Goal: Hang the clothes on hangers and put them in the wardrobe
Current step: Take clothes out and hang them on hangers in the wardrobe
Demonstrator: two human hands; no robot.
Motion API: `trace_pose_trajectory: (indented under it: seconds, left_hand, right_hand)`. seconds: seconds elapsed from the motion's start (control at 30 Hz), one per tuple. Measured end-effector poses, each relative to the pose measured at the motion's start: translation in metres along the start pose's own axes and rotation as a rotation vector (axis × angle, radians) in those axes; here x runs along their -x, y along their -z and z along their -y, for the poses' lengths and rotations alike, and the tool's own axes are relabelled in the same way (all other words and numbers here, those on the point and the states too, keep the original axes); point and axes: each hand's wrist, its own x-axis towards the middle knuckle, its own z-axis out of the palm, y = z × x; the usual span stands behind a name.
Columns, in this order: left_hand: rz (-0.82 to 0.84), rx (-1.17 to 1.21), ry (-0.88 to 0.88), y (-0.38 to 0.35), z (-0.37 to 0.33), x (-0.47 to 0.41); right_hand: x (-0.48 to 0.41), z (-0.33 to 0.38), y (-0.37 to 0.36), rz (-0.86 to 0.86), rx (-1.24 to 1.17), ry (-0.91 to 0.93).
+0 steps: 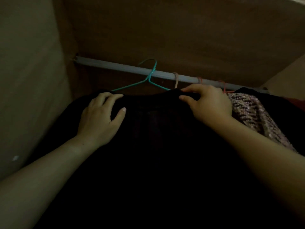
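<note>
A black garment [156,146] hangs on a teal wire hanger [149,78] whose hook is over the pale wardrobe rod [115,66]. My left hand [100,119] rests on the garment's left shoulder, fingers spread and curled over the cloth. On the right shoulder, my right hand [208,103] pinches the top edge of the black cloth between thumb and fingers. The lower part of the garment is lost in the dark.
To the right a pink-and-dark sequined garment [254,113] hangs on the same rod, with pink and red hanger hooks [199,80] beside it. The wardrobe's left wall [29,80] is close by, and the back panel [181,33] rises behind the rod.
</note>
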Motion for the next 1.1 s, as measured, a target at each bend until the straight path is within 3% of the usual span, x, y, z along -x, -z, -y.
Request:
trace_pose_trajectory:
  seconds: [0.07, 0.2, 0.43, 0.6, 0.73, 0.93, 1.1]
  left_hand:
    - [-0.01, -0.118, -0.034, 0.008, 0.001, 0.018]
    - [0.134, -0.255, -0.091, 0.019, 0.0, 0.074]
    - [0.403, -0.121, -0.106, 0.055, -0.01, 0.166]
    - [0.291, 0.079, 0.095, 0.089, -0.036, 0.261]
    - [0.324, 0.169, 0.318, 0.118, -0.062, 0.334]
    - [0.37, 0.186, 0.474, 0.179, -0.125, 0.422]
    - [0.469, 0.206, 0.405, 0.228, -0.186, 0.473]
  right_hand:
    - [0.032, -0.006, 0.0, -0.019, -0.053, -0.011]
    - [0.101, -0.015, -0.001, -0.042, -0.125, -0.027]
    - [0.219, -0.028, 0.007, 0.07, -0.307, -0.022]
    - [0.292, -0.028, 0.01, 0.219, -0.404, 0.106]
    - [0.36, -0.02, 0.022, 0.253, -0.42, 0.126]
    - [0.458, 0.003, 0.098, 0.286, -0.397, 0.044]
    - [0.539, 0.028, 0.203, 0.345, -0.271, -0.155]
